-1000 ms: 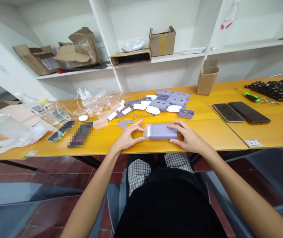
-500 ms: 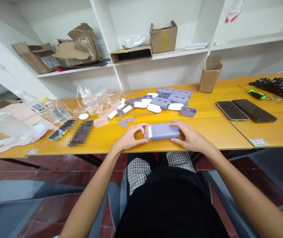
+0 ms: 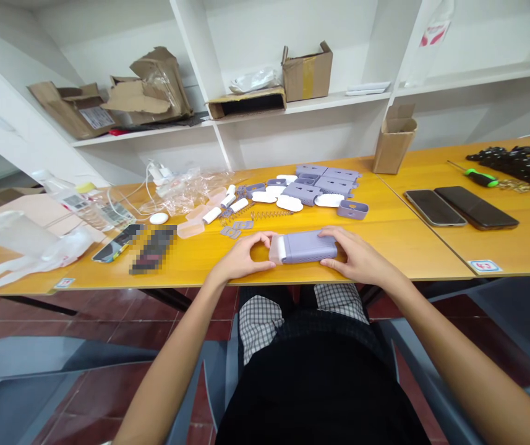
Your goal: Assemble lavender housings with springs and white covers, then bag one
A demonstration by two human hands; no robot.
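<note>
A purple ribbed plastic housing [image 3: 310, 246] lies flat near the front edge of the table, with a translucent cap [image 3: 276, 249] on its left end and a white band beside the cap. The thumb and forefinger of my left hand [image 3: 241, 258] pinch the cap end. Around the other end curl the fingers of my right hand [image 3: 360, 256], thumb at the near side and fingers at the far side. Beyond the hands lie loose parts: purple shells [image 3: 334, 182], white oval pieces [image 3: 289, 203], a purple open ring [image 3: 352, 209], coil springs [image 3: 271, 215] and small grey-purple plates [image 3: 232, 232].
At the left are translucent caps [image 3: 190, 229], a phone [image 3: 119, 243], a pixelated dark item [image 3: 154, 249], a plastic cup [image 3: 14, 233] and bottles. Two phones [image 3: 475, 207], a green-handled screwdriver [image 3: 482, 177] and a cardboard box [image 3: 394, 139] stand or lie rightward. Shelves rise behind.
Both hands keep their hold on the housing and cap, with hardly any movement. The view has shifted very slightly.
</note>
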